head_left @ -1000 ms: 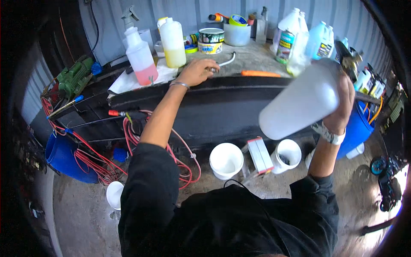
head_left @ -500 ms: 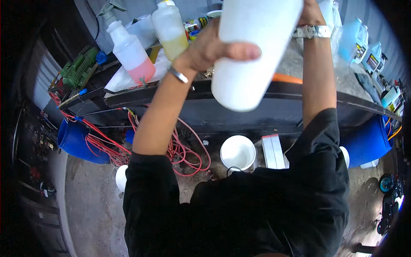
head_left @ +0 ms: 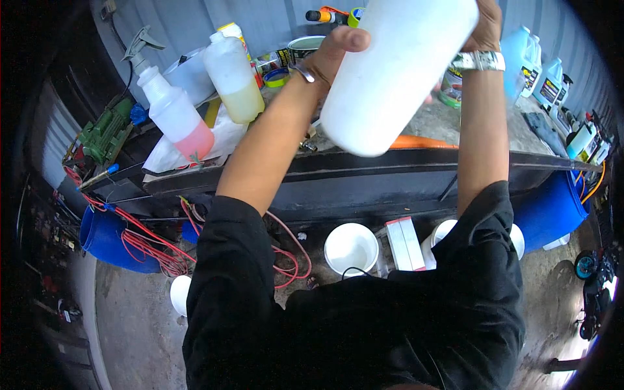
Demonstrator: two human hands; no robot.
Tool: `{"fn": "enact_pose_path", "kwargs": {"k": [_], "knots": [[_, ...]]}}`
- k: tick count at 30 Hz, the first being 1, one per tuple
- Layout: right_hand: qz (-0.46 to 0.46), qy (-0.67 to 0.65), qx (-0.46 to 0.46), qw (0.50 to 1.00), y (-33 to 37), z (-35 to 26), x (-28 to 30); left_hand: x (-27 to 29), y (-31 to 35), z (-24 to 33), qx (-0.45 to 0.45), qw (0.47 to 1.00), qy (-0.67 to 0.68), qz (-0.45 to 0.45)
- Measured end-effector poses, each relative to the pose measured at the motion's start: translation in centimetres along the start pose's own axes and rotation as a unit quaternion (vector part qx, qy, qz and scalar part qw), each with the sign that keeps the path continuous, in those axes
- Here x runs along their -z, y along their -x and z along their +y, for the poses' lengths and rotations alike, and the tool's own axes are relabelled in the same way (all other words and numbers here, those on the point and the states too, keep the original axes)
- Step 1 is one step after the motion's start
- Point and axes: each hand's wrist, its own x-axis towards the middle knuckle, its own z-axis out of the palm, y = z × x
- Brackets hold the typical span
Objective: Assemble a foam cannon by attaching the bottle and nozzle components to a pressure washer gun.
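Observation:
Above the front edge of the workbench (head_left: pixel 500 136), a large smooth white plastic container (head_left: pixel 400 71) is held tilted, its rounded end low and to the left. Its top runs out of view. My left hand (head_left: pixel 333 55) grips its left side, the thumb against the wall and most fingers hidden behind. At the upper right, my right hand (head_left: pixel 486 29) curls around the other side, its fingertips out of sight. Left of my left forearm stand a trigger spray bottle (head_left: pixel 170 107) with pink liquid and a clear bottle (head_left: pixel 235 78) with yellow liquid.
Several jugs of blue liquid (head_left: pixel 520 62) stand at the bench's right. An orange strip (head_left: pixel 422 141) lies near its front edge. Below are blue barrels (head_left: pixel 552 211) at both sides, a white bucket (head_left: pixel 331 250), a long white box (head_left: pixel 404 244) and coiled red hose (head_left: pixel 153 250).
My left thumb has shifted from across the container's front to its upper left edge. The container leans more to the right at its top, and the view has moved slightly.

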Motion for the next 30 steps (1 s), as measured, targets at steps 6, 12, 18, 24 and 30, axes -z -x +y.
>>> {"fn": "enact_pose_path", "kwargs": {"k": [6,12,18,24,30], "knots": [[-0.107,0.052,0.024,0.993,-1.8,-0.4,0.6,-5.2,-0.5,0.9,-0.1,0.937,0.223,-0.25],[0.105,0.439,-0.018,0.892,0.5,-1.7,0.1,-3.8,3.4,3.5,-0.06,0.993,0.096,0.027],[0.093,0.174,-0.106,0.975,3.4,-2.0,-3.2,-3.6,3.4,3.2,0.005,0.88,-0.398,0.259],[0.143,0.314,-0.128,0.93,0.3,-0.9,-3.7,-4.2,2.0,0.7,-0.005,0.727,-0.638,0.253],[-0.156,-0.108,-0.024,0.982,-0.4,-1.9,-3.3,-3.5,4.0,-0.7,0.08,0.994,0.069,0.026]]}}
